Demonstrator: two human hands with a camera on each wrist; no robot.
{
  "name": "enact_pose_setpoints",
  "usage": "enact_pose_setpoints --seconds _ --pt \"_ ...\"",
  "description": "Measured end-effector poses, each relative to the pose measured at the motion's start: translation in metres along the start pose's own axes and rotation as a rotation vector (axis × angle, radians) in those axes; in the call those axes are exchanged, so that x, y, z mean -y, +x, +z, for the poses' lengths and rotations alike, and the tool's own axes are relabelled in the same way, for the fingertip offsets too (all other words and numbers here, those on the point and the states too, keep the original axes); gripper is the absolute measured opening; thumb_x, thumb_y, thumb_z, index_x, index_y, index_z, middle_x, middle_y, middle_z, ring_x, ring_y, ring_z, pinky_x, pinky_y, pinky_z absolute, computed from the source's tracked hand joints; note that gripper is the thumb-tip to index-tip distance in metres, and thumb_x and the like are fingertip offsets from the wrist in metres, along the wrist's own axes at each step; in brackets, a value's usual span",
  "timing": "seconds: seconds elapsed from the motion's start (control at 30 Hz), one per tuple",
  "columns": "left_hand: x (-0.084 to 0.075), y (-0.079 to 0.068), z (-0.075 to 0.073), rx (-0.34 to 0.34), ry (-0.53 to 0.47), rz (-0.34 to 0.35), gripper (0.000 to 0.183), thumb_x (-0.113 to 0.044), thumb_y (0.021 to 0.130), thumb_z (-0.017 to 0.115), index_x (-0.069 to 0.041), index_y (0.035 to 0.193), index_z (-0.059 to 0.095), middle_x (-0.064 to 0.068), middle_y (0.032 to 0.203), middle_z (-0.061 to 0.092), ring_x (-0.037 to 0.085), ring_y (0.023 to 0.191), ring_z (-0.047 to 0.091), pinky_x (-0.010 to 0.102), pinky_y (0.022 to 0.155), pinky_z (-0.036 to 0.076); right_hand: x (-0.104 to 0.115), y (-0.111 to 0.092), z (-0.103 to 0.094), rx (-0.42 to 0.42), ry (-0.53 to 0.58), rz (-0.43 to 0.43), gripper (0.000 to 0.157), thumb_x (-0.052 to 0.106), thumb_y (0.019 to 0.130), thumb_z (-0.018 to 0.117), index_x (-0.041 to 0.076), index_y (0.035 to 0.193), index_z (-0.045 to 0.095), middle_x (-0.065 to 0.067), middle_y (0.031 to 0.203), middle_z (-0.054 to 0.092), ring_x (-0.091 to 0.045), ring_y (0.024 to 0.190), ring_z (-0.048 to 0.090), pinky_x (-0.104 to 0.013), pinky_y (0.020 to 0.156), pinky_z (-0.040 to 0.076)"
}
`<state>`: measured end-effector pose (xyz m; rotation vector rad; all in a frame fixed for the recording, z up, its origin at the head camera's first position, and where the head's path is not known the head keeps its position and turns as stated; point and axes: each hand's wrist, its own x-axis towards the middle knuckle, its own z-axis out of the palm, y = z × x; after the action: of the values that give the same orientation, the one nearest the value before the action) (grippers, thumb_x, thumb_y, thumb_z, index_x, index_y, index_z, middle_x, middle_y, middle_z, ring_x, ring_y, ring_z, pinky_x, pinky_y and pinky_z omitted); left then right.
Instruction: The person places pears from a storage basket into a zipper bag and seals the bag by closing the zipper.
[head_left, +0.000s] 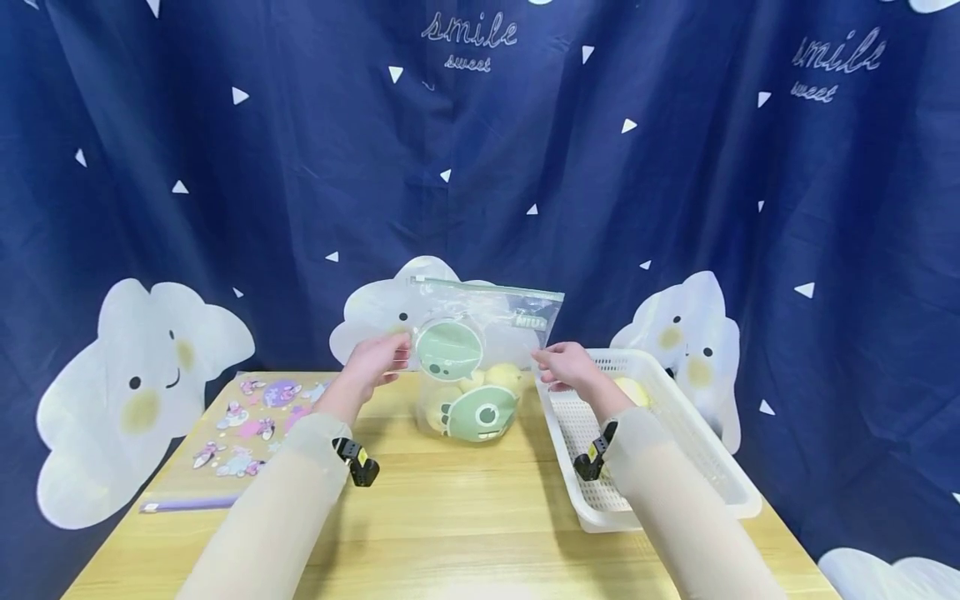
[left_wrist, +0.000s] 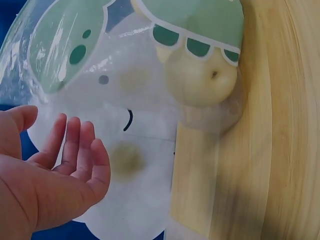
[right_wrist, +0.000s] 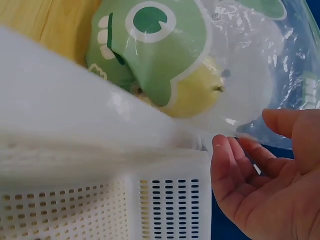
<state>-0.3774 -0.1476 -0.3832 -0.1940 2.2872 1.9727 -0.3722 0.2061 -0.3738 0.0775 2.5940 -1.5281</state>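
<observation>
A clear zip bag (head_left: pixel 498 308) with green cartoon prints stands upright on the table. Round yellow fruits (head_left: pixel 504 377) sit in its lower part; one fruit (right_wrist: pixel 197 92) shows a stem in the right wrist view. At the bag's left edge is my left hand (head_left: pixel 378 358), its fingers loosely bent and thumb apart, holding nothing in the left wrist view. My right hand (head_left: pixel 568 367) is at the right edge, thumb and fingers spread on either side of the bag's edge without pinching it. The green zip strip (head_left: pixel 487 287) runs along the top, its slider at the left end.
Right of the bag, a white perforated basket (head_left: pixel 705 433) holds a yellow fruit (head_left: pixel 632 390), with my right forearm across it. Another clear bag with pink and purple prints (head_left: pixel 247 429) lies flat at the left. A dark blue curtain (head_left: pixel 480 167) hangs behind the table.
</observation>
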Motion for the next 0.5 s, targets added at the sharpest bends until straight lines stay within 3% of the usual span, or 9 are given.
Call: enact_pose_setpoints --seconds 0.1,0.27,0.37,0.5 --pt "-0.001 -0.004 -0.003 0.003 0.023 0.023 0.052 -0.039 0.112 0.057 0.0 0.145 0.063 0.011 0.135 0.071 0.032 0.135 0.066 0.044 0.116 0.054 -0.002 -0.005 -0.006 0.002 -0.018 -0.009 0.052 0.032 0.111 0.063 -0.006 0.146 0.06 -0.021 0.131 0.071 -0.014 0.087 0.071 -0.025 0.074 0.062" --pt "-0.002 -0.018 -0.014 0.011 0.096 0.109 0.053 -0.039 0.111 0.059 0.002 0.144 0.065 0.01 0.127 0.074 0.028 0.127 0.07 0.044 0.113 0.059 -0.004 -0.021 -0.018 0.006 -0.03 -0.017 0.051 0.031 0.111 0.062 -0.004 0.148 0.058 -0.024 0.141 0.067 -0.023 0.101 0.074 -0.025 0.075 0.061" --pt "0.002 -0.037 -0.031 0.012 0.204 0.206 0.049 -0.039 0.111 0.061 0.001 0.138 0.068 0.015 0.129 0.076 0.028 0.122 0.074 0.04 0.104 0.063 -0.003 -0.037 -0.024 0.021 -0.045 -0.052 0.049 0.029 0.112 0.06 -0.003 0.148 0.058 -0.025 0.146 0.064 -0.028 0.109 0.074 -0.026 0.077 0.061" --pt "0.016 -0.064 -0.067 0.044 0.405 0.326 0.043 -0.037 0.112 0.062 -0.001 0.133 0.071 0.018 0.124 0.078 0.028 0.112 0.078 0.031 0.088 0.065 -0.001 -0.063 -0.029 0.057 -0.045 -0.135 0.046 0.026 0.112 0.061 -0.004 0.147 0.059 -0.027 0.146 0.065 -0.029 0.109 0.075 -0.029 0.079 0.063"
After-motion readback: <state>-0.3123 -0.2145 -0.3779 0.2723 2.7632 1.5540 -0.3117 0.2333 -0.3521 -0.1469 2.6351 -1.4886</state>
